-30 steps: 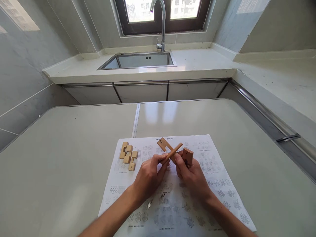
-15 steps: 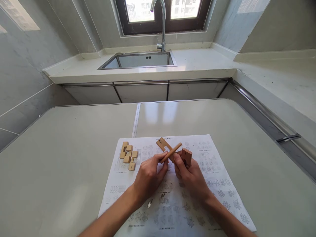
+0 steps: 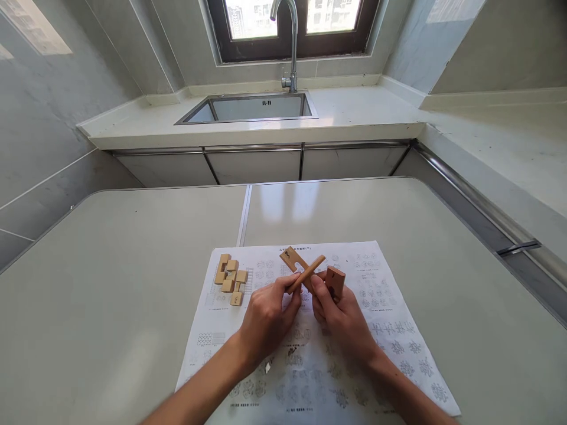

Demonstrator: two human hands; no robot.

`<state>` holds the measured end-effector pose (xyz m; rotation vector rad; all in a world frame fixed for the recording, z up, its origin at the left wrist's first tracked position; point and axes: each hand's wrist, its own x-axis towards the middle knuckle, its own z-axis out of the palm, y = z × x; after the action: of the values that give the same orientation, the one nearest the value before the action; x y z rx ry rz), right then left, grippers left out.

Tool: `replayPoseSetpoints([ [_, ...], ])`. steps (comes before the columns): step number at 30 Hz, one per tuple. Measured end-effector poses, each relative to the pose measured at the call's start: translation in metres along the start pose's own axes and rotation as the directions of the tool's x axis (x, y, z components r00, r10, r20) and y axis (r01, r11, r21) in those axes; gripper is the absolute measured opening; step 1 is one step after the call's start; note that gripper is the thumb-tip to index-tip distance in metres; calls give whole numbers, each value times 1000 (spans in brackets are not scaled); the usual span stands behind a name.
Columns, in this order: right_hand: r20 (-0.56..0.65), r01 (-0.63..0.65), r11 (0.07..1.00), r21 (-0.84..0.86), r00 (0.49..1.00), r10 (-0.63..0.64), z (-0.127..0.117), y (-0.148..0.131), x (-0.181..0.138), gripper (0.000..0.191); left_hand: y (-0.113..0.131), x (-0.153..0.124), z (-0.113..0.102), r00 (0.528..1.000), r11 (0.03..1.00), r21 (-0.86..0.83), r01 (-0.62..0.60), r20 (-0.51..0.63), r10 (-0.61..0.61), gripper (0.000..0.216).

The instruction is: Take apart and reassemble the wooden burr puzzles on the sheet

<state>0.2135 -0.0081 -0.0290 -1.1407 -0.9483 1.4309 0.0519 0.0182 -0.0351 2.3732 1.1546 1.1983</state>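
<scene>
Left hand (image 3: 266, 321): grip clamped on slim tan wooden bar (image 3: 310, 272). It crosses X-wise against notched brown wooden bar (image 3: 290, 257), pinched in right hand (image 3: 343, 321) grip along with short brown wooden block (image 3: 335, 282). All held just above printed paper sheet (image 3: 390, 319) on grey desk (image 3: 110, 283). Cluster of pale wooden pieces (image 3: 230, 278) lies on the sheet to the left, well apart.

Two wooden bars (image 3: 305, 273) crossed in an X — brown block (image 3: 335, 282) upright alongside

Matt wooden sticks (image 3: 305, 273) and blocks (image 3: 230, 278) over a printed paper sheet (image 3: 390, 319) on a glossy table (image 3: 110, 283).
</scene>
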Motion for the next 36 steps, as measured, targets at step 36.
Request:
replayPoseSetpoints([
  [36, 572, -561, 760, 329, 759, 312, -23, -3, 3, 40, -1, 24, -17, 867, 570, -654, 497, 351, -354, 39],
])
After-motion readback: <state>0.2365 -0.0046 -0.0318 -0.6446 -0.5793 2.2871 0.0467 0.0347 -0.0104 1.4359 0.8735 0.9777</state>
